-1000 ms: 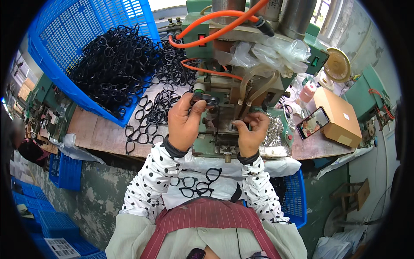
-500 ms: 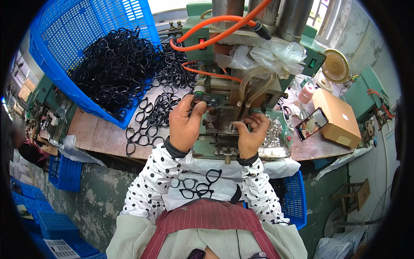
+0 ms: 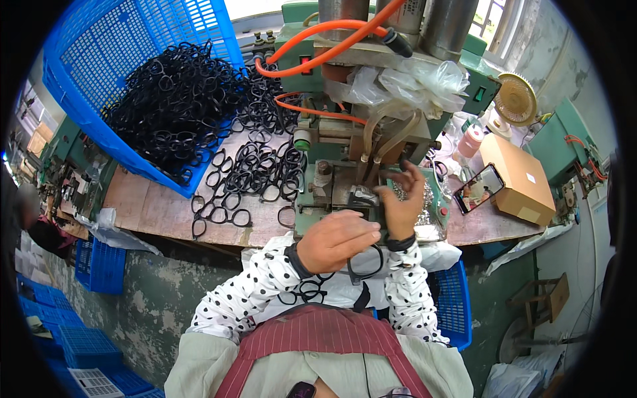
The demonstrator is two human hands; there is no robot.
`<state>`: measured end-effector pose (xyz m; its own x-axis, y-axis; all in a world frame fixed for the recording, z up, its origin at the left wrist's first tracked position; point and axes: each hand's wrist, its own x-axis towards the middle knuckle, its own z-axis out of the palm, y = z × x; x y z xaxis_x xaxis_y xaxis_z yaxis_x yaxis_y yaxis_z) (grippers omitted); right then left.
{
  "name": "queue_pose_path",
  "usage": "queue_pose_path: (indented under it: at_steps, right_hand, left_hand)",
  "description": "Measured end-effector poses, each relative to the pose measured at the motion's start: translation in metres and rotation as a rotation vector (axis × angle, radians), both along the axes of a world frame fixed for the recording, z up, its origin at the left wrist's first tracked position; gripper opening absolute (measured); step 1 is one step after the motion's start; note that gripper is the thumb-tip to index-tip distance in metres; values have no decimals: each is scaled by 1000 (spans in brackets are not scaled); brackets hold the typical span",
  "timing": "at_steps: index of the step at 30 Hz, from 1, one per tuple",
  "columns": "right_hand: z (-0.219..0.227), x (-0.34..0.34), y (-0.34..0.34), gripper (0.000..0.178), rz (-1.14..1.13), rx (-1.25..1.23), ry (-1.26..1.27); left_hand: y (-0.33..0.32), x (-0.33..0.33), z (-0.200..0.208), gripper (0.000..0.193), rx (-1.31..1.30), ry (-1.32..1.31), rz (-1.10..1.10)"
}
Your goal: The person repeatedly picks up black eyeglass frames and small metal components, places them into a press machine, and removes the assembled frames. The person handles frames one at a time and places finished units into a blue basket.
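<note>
My left hand (image 3: 338, 242) is closed on a black eyeglass frame (image 3: 380, 260), one rim of which shows below the fingers; the rest is hidden under the hand. It is just in front of the green bench machine (image 3: 312, 215). My right hand (image 3: 405, 207) is beside the machine's metal fixture (image 3: 361, 196), with thumb and fingers apart and nothing visible between them. Under its fingers and to the right lies a heap of small shiny metal pieces (image 3: 430, 229). Other black eyeglass frames (image 3: 308, 292) rest on the white cloth across my lap.
A large blue basket (image 3: 126, 156) heaped with black eyeglass frames stands tilted at the left, with more frames (image 3: 259, 169) spilled over the table. Orange hoses (image 3: 318, 64) loop above the machine. At the right, a phone (image 3: 479, 189) leans on a cardboard box (image 3: 521, 179).
My left hand has come down and right from the machine's left side, bringing the eyeglass frame toward me. My right hand has shifted slightly right, away from the fixture, its fingers spreading.
</note>
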<state>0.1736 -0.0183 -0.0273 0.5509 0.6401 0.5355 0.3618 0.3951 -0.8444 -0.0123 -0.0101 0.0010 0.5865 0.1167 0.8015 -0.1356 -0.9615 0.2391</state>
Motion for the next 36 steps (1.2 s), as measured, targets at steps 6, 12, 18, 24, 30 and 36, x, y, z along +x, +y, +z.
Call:
queue_pose_path:
  at_steps: [6, 12, 18, 24, 30, 36]
  right_hand:
    - [-54, 110, -22, 32, -487, -571, -355]
    - [-49, 105, -54, 17, -409, -783, -784]
    - [-76, 99, -32, 12, -379, -437, -490]
    - [-70, 87, -36, 8, -413, -392, -265]
    - [-77, 90, -35, 8, -478, -236, -500]
    - [-70, 84, -39, 10, -419, -305, -486]
  left_hand:
    - [14, 8, -10, 46, 81, 88, -15]
    - [13, 12, -7, 47, 63, 69, -42]
    - [14, 6, -5, 50, 68, 169, -43]
    - [40, -21, -8, 50, 239, 11, 170]
    - [139, -37, -60, 33, 14, 144, 723]
    - [169, -45, -109, 29, 79, 397, 756]
